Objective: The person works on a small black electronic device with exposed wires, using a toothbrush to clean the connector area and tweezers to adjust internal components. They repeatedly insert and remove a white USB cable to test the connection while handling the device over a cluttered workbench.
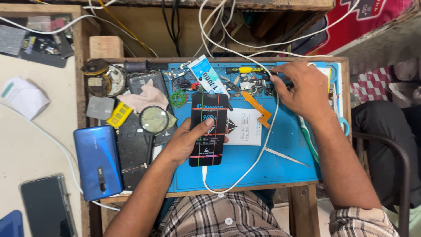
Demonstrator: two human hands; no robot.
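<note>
So the left hand (186,142) has a black phone (208,129) in its grip over the blue work mat (285,153), thumb across the lower part of the screen and the other fingers wrapped behind it. The screen is lit with some coloured lines running across it, and a white cable (258,153) is plugged into the bottom edge and loops up toward the back of the desk (210,192).

The right hand (298,90) is up at the far side of the mat, fingers bunched together down among a pile of small parts and screws (245,85). Can't tell what exactly it's pinching, if anything, the bits are too small.

Other stuff around: a yellow-handled screwdriver (243,70) just beside the right hand, an orange flex ribbon (258,109) lying on a white packet (243,127) right next to the phone, and metal tweezers (280,156) lower on the mat. Left of the phone there's a magnifying glass (154,119) on a dark phone back, a pinkish cloth (147,98), and a blue phone (97,162) face down at the mat's left edge. Another dark phone (46,206) sits well apart on the pale surface to the left.
</note>
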